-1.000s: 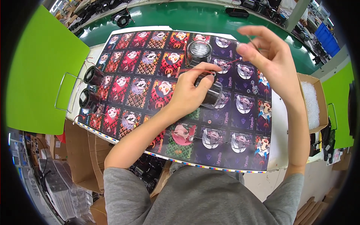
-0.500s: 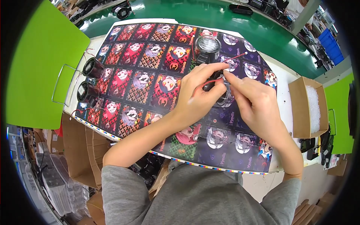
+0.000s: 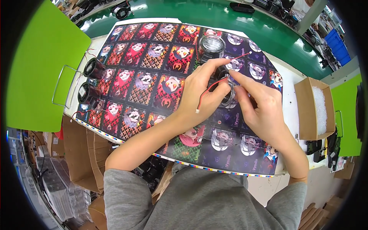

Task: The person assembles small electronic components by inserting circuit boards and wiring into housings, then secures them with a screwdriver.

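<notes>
My left hand [image 3: 199,90] is closed around a small black round housing with a clear, shiny rim [image 3: 229,100], its index finger and thumb on either side. From the opposite side, my right hand [image 3: 262,105] pinches the same housing, index fingertip on top and thumb below. Fingers hide most of the part. A red and black wire [image 3: 202,98] with a white plug hangs over the back of my left hand. Another wire [image 3: 241,56] sticks out past the fingertips. Just beyond, a black housing with a clear round lens [image 3: 212,45] stands on the printed sheet [image 3: 132,86].
Two black cylindrical housings with wires, one [image 3: 94,69] behind the other [image 3: 89,94], lie at the sheet's left. An open cardboard box [image 3: 304,111] with clear pieces stands at the right. Green panels [image 3: 38,69] flank the table. A green bench [image 3: 161,15] runs behind.
The wire over my left hand has swung lower and stopped blurring. Both hands shift slightly around the housing, and my left index finger has risen a little.
</notes>
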### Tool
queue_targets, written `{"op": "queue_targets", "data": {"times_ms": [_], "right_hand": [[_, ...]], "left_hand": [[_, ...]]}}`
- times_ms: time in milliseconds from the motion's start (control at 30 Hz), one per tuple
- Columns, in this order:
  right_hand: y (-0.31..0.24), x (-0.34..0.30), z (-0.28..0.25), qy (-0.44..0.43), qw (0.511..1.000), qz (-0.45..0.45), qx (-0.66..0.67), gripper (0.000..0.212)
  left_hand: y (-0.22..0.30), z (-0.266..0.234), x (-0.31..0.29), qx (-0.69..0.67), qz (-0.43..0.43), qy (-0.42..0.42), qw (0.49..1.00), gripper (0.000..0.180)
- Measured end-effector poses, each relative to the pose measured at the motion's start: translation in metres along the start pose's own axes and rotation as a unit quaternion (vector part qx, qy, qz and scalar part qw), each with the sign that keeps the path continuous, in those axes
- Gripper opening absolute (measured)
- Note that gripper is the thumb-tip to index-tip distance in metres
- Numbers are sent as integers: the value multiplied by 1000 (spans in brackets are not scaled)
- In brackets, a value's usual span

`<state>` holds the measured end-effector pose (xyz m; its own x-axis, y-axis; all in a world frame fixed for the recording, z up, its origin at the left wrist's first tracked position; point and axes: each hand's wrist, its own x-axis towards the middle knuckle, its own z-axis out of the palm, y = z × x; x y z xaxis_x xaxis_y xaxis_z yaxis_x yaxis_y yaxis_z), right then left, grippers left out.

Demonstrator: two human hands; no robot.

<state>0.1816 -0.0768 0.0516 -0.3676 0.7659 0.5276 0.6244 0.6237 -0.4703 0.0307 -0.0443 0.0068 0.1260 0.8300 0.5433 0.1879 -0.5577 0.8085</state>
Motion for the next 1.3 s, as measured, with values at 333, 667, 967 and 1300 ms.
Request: {"op": "queue_targets", "data": {"times_ms": [333, 667, 967, 1300], "right_hand": [[1, 2, 1, -14, 998, -36, -41, 33], [3, -3, 15, -3, 972, -92, -217, 43], [11, -1, 22, 48, 969, -98, -224, 41], [3, 4, 10, 20, 983, -58, -172, 36]], "left_hand": [[1, -1, -3, 10, 4, -23, 1000, 26], [-7, 5, -2, -43, 10, 31, 999, 17], [-3, 5, -2, -75, -66, 33, 994, 20], [-4, -1, -1, 4, -7, 15, 1000, 21]]}}
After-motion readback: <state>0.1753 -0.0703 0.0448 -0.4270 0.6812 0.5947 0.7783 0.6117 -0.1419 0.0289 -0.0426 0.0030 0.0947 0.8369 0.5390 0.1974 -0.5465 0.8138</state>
